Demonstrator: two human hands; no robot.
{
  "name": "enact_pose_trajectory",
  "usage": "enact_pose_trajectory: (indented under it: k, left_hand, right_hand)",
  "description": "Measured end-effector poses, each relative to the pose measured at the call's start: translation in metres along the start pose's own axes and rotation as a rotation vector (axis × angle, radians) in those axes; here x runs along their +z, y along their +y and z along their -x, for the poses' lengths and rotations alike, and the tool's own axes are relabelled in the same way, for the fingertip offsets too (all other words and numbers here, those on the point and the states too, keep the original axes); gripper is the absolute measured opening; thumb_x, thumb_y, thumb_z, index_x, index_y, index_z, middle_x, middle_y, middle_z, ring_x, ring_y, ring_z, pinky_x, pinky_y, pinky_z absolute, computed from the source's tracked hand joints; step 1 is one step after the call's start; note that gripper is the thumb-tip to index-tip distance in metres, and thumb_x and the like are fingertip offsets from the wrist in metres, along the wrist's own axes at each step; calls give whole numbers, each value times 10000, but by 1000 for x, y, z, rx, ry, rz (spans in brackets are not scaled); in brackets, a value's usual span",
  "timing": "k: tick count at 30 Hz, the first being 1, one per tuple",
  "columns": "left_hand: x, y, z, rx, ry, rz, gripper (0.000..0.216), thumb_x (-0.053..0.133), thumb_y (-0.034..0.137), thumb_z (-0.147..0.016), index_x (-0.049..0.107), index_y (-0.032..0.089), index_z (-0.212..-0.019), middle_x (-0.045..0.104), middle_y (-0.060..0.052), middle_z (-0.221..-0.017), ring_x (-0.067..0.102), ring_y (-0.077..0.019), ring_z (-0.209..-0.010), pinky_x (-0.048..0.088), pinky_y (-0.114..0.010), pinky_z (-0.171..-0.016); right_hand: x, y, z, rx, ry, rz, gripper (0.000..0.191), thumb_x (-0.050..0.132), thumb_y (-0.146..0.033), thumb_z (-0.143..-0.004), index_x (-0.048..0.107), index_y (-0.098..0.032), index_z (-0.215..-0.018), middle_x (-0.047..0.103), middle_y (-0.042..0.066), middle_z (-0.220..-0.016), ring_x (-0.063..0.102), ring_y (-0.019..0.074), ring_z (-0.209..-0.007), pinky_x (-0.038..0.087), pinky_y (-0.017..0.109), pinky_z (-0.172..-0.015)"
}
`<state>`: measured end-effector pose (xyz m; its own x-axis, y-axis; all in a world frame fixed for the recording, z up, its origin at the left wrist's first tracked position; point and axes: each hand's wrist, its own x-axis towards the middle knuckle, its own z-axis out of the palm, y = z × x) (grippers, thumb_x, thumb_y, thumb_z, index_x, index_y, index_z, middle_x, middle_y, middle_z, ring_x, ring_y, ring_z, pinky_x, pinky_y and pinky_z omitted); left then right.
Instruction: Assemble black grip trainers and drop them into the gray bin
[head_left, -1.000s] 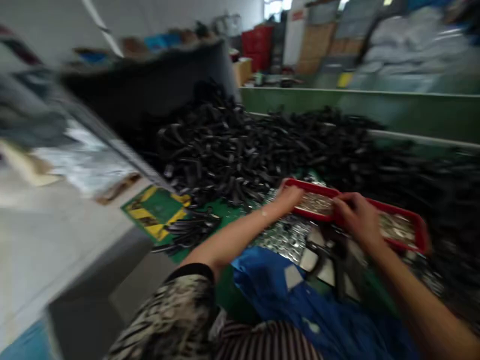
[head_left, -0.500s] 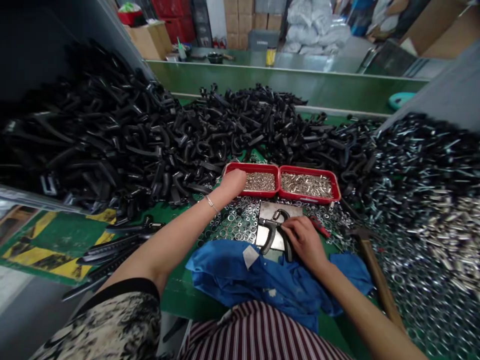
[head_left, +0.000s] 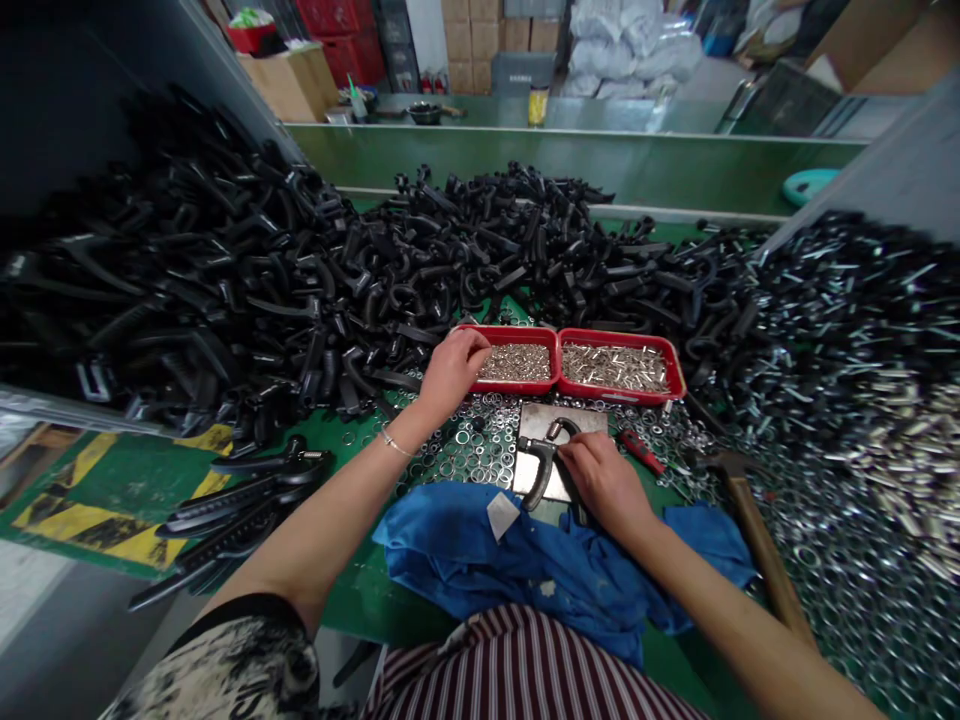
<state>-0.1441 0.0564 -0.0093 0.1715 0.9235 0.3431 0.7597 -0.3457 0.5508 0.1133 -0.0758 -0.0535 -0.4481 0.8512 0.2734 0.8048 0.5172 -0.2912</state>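
The black curved part (head_left: pixel 541 468) lies on the metal plate (head_left: pixel 559 486) in front of you. Your right hand (head_left: pixel 607 485) bends over it, fingers narrowed, holding its right-hand leg. Your left hand (head_left: pixel 452 368), knuckles up, has drawn back to the left edge of the left red tray (head_left: pixel 517 388) since half a second ago; whether its curled fingers pinch anything, I cannot tell. Lettering on the grey crate (head_left: pixel 523 70) behind is too small to read.
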Motion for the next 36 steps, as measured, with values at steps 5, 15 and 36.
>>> enact_pose_trajectory:
  k: [5, 15, 36]
  left_hand:
    - [-8, 36, 46, -120, -218, 352, 85, 638, 254, -885, 676, 178, -883, 687, -2, -811, 612, -120, -726, 493, -254, -711]
    - [35, 65, 79, 201, -421, 135, 181, 540, 266, -969, 705, 192, -972, 695, -48, -972, 605, -194, -970, 466, -359, -910]
    - [48, 68, 92, 380, -409, -84, 267, 457, 279, -1004, 680, 166, -1098, 665, -77, -1031, 558, -216, -1008, 438, -373, -920]
  right_hand:
    - [-6, 5, 2, -28, -75, -83, 260, 406, -231, -1010, 644, -183, -1105, 632, 143, -1079, 574, 277, -1005, 533, 430, -857]
    - [-61, 56, 89, 301, 121, -111, 274, 478, -333, -974, 616, -249, -1196, 658, 97, -1146, 624, 275, -1065, 494, 472, -956]
    - [-111, 116, 148, 978, -157, -600, 335, 626, -612, -787, 673, -281, -810, 718, 164, -852, 687, 311, -676, 543, 428, -575]
